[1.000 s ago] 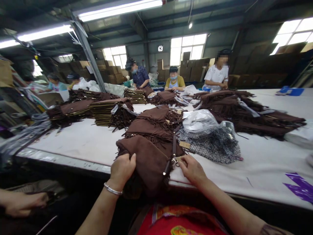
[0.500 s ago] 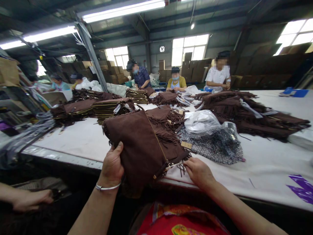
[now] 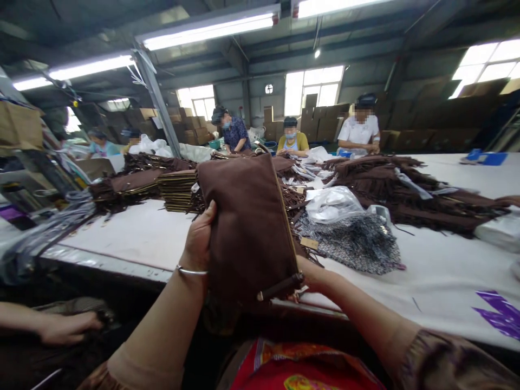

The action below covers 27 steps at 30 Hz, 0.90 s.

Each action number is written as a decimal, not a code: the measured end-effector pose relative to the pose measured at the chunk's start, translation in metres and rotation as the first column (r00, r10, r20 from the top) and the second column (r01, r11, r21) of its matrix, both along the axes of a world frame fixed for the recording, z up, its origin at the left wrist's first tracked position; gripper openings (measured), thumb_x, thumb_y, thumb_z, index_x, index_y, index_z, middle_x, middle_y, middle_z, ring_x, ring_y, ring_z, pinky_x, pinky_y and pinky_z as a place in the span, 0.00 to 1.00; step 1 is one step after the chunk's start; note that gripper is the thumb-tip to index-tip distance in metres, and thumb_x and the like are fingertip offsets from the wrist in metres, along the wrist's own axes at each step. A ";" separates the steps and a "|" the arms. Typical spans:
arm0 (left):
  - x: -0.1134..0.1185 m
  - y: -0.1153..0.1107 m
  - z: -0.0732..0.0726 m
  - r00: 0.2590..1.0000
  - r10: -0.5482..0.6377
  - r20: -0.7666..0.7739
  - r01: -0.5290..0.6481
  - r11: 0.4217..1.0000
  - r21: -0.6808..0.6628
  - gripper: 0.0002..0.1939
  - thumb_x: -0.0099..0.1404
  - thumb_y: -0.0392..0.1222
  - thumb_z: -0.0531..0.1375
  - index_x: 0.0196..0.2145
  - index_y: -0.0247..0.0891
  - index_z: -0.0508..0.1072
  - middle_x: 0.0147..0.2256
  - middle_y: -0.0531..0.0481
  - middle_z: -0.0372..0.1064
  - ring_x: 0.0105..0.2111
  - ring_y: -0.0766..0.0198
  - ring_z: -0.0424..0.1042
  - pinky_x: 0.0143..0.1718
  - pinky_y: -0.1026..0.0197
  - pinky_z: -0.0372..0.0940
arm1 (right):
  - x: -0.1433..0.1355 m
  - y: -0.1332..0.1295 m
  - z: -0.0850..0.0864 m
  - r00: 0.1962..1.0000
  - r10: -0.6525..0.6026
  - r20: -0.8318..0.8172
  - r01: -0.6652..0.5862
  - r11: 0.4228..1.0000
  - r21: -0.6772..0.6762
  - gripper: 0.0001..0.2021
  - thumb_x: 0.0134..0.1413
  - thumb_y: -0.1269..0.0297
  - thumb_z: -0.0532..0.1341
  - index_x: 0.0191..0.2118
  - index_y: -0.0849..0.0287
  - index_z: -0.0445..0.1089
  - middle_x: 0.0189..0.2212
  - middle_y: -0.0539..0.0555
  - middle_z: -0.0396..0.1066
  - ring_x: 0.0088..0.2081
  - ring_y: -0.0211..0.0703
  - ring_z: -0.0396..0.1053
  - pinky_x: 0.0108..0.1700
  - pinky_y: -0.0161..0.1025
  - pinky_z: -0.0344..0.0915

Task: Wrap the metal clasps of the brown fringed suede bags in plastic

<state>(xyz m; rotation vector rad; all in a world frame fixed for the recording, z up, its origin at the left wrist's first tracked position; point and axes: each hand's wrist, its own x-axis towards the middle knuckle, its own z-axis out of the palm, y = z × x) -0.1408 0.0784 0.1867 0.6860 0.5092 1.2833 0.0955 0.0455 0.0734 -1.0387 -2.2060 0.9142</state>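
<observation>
A dark brown fringed bag (image 3: 247, 227), with a gold-toned zipper along its right side, is held up off the table. My left hand (image 3: 200, 233), with a silver bangle at the wrist, grips its left edge, thumb on the front face. My right hand (image 3: 311, 275) reaches behind the bag's lower right corner. Its fingers are hidden there, so what they hold does not show. A dark strap end with a metal tip lies across the bag's bottom right.
Stacked brown bags (image 3: 176, 189) stand behind on the left, with a larger fringed pile (image 3: 406, 189) at right. A grey knitted piece (image 3: 357, 244) and clear plastic (image 3: 333, 205) lie on the white table (image 3: 439, 271). A co-worker's hand (image 3: 71, 327) is at lower left.
The bag has been raised and turned more upright, shifting right. My right hand, earlier pinching a light cord beside the zipper end, has moved behind the bag's corner.
</observation>
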 end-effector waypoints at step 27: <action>-0.029 0.178 0.051 0.800 0.314 -0.511 -0.118 0.917 0.380 0.15 0.67 0.43 0.56 0.42 0.28 0.74 0.34 0.41 0.77 0.40 0.52 0.76 0.48 0.48 0.69 | -0.027 -0.048 -0.032 0.753 -0.515 -0.410 0.186 0.763 -0.619 0.25 0.57 0.41 0.53 0.44 0.60 0.66 0.20 0.44 0.59 0.14 0.29 0.50 0.17 0.30 0.48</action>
